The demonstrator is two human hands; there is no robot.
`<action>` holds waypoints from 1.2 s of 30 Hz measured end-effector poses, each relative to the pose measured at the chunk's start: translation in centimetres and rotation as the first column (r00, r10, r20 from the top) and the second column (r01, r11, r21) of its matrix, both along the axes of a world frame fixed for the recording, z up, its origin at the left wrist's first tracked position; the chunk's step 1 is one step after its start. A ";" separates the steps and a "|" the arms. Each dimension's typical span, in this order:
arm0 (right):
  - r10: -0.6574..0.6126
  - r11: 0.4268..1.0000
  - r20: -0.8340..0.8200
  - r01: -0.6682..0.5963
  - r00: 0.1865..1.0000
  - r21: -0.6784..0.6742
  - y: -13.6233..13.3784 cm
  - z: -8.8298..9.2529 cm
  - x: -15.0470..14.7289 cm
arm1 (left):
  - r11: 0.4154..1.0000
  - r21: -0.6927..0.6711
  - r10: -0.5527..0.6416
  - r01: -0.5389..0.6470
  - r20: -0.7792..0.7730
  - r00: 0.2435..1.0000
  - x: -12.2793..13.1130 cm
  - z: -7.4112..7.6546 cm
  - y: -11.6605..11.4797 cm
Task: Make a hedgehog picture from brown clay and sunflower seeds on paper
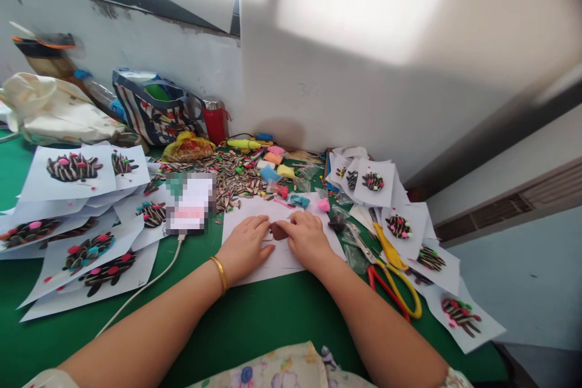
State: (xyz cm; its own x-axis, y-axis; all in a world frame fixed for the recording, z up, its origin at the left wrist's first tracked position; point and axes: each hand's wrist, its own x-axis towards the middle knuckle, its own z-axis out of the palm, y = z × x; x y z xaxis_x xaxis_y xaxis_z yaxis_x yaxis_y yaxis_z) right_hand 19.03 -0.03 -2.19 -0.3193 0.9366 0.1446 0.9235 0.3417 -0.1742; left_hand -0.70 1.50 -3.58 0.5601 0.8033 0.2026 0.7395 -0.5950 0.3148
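Observation:
A small flattened piece of brown modelling clay [279, 231] lies over white paper [259, 273] in front of me. My right hand [310, 241] has its thumb and curled fingers on the clay's right side. Flat on the paper to the left rests my left hand [245, 247], fingers stretched out, its fingertips close to the clay. Beyond the hands are a pink clay lump [324, 205], a teal one [300, 200] and a heap of striped sunflower seeds [230, 176]. Part of the clay's edge is hidden by my fingers.
Sheets with seed-and-clay figures [75, 168] are stacked at left, and more such sheets [400, 227] at right. Scissors [400, 285] lie near my right forearm. A blurred phone-like device [191, 203] has a white cable [154, 279]. A red flask [214, 122] stands by the wall.

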 end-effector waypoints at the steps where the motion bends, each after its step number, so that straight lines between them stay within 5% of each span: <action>1: -0.003 1.000 -0.003 0.003 1.000 0.000 0.0 -0.1 0.1 | 1.000 -0.006 -0.006 0.006 -0.005 1.000 0.0 0.1 0.0; 21: -0.059 0.998 -0.047 0.059 0.997 -0.012 0.6 -0.7 0.6 | 0.998 0.060 -0.030 0.033 -0.048 0.998 0.2 0.2 -0.1; 36: -0.052 0.998 -0.070 0.050 0.996 -0.030 0.9 -0.3 0.4 | 0.998 0.036 0.058 -0.055 -0.093 0.994 0.7 -0.1 -0.2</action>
